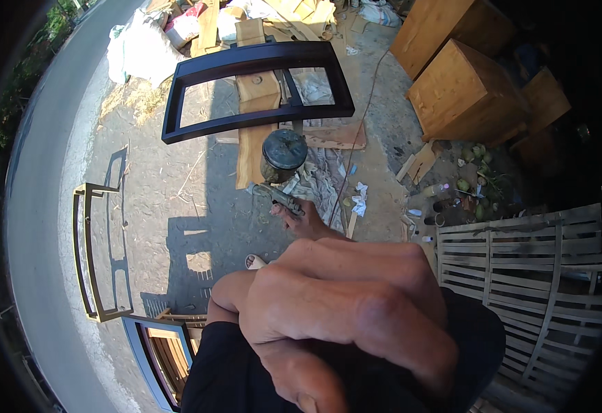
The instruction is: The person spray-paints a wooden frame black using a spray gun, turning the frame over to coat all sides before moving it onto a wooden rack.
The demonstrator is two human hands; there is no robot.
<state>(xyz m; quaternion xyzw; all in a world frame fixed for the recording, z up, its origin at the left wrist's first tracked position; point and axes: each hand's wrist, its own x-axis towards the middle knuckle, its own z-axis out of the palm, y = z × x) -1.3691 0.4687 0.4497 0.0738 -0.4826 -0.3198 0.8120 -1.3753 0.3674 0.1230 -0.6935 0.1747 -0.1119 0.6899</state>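
Observation:
My left hand (356, 303) fills the lower middle of the view, very close to the camera. Its fingers are bent and closed; whatever they may hold is hidden. Farther out, my right hand (301, 215) grips a grey metal spray gun (278, 198), its front end pointing left. Just beyond the gun is a dark round pot (284, 150); I cannot tell whether the two are joined. A dark brown frame (246, 125) with a curved outline lies beyond the pot, across a long light wooden plank (249, 153).
Another narrow frame (87, 255) stands at the left beside the road (46, 186). Blue-edged framework (142, 358) is at lower left. Wooden cabinets (459, 86) stand at far right, above a slatted bamboo rack (521, 275). White sacks (142, 48) and scrap wood lie at the back. A thin hose (363, 124) crosses the ground.

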